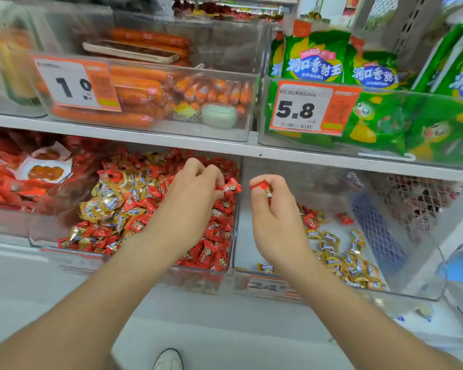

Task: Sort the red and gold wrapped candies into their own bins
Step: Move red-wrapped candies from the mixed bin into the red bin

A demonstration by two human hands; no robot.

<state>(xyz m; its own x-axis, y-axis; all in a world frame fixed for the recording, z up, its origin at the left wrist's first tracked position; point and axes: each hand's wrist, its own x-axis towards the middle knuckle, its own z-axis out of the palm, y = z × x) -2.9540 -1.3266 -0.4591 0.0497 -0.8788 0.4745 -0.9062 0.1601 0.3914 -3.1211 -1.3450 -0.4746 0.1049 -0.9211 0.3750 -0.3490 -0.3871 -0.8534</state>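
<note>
Mid-frame, my L hand (195,193) pinches a red candy (231,186) over the mostly-red bin (64,198). My R hand (273,214) clamps a second red candy (262,186), prob bound leftward: the gold bin (247,244), lower right, isn't its home.

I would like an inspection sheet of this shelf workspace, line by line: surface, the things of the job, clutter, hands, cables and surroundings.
Surface: white metal shelf board, with clear bins above and below it.
Job's things: left clear plastic bin holds mixed red wrapped candies and gold wrapped candies; right clear plastic bin holds mostly gold candies plus a few red strays.
Clutter: on the upper shelf, a phone lies on orange sausages; a pale green case sits in the clear front bin.
Grippers: left hand pinches a red candy; right hand grips another red candy.
Cables: nothing seen.
Surroundings: green snack bags, orange price tag reading 5.8, a white shoe on the floor.
</note>
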